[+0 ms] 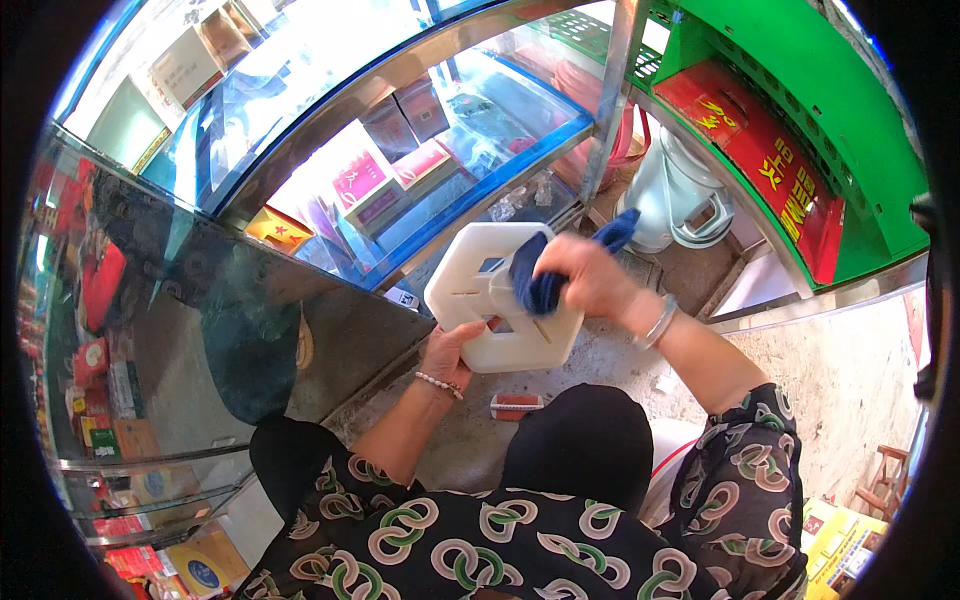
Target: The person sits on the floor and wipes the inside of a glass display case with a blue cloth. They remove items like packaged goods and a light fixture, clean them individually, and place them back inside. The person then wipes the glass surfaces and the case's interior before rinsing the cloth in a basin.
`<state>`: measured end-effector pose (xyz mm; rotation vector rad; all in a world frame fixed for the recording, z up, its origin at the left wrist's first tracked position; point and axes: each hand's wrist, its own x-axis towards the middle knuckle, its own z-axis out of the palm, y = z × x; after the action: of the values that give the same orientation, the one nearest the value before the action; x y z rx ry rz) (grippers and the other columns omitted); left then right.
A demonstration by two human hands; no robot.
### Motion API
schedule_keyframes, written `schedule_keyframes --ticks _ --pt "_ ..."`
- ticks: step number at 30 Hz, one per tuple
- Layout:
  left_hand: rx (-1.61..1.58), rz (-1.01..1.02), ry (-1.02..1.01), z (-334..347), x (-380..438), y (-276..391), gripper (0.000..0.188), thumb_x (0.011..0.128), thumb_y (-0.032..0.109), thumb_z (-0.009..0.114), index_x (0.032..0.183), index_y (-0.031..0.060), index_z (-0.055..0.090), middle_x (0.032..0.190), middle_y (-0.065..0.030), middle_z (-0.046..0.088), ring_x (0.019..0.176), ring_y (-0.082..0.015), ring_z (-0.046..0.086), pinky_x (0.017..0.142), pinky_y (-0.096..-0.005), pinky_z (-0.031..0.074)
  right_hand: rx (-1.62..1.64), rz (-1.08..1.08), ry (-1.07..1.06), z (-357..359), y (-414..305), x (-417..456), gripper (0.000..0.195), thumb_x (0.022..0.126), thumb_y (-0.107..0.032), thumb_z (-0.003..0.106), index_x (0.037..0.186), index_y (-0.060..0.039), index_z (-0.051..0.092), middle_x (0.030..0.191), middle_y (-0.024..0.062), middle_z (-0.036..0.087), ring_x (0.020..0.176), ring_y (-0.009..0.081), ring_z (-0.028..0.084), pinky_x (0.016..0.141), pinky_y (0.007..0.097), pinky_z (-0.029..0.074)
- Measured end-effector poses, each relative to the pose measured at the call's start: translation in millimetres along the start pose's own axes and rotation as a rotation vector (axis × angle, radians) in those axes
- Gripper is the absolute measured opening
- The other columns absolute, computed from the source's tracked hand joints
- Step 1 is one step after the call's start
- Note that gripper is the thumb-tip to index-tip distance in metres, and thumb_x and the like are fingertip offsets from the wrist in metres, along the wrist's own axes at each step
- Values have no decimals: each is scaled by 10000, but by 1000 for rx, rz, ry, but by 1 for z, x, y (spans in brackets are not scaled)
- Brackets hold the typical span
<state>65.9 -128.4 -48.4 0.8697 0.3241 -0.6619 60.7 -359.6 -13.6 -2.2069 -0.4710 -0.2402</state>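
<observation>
In front of me is a white eight-sided plastic piece (517, 349) with several cut-out openings, held tilted above the floor. My left hand (450, 349) grips its lower left edge, thumb on top near an opening. A dark blue cloth (536, 274) is bunched in my right hand (581, 270), pressed against the upper right of the plastic face. One end of the cloth sticks out past my knuckles. The right hand is blurred, and the cloth and fingers hide part of the plastic face.
A glass display case with a blue-edged shelf (480, 191) and boxes stands ahead; another glass counter (225, 360) is at left. A pale blue plastic bucket (671, 191) and a green rack (885, 187) stand at right. A small reddish packet (517, 406) lies on the floor.
</observation>
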Motion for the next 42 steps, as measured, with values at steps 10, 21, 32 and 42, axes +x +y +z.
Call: schedule_keyframes --ticks 10,21,32,42 --pt "186 13 -21 -12 2 2 444 712 9 610 1128 50 459 1029 -93 554 899 -215 575 780 -370 478 276 210 169 6 -11 16 276 551 55 582 817 -14 593 792 77 583 761 168 556 714 251 429" --pt "205 -79 -154 6 -6 -9 475 685 -5 589 1138 42 454 1056 -109 537 971 -257 543 814 -391 458 -252 -95 83 36 25 34 345 641 -2 507 981 -40 471 1063 153 496 985 333 477 826 393 388" --pt "249 -81 -99 3 -6 0 377 648 -52 607 1006 43 536 926 -88 598 835 -212 594 740 -394 480 -97 -16 -134 36 -36 16 338 636 -65 580 973 -57 562 835 162 526 866 329 517 741 380 440" --pt "356 -66 -168 6 -17 -1 404 649 -32 609 1037 29 515 976 -105 574 918 -249 572 790 -421 463 -212 19 68 47 -37 37 209 623 -88 593 816 -21 545 784 156 554 732 340 555 650 390 456"
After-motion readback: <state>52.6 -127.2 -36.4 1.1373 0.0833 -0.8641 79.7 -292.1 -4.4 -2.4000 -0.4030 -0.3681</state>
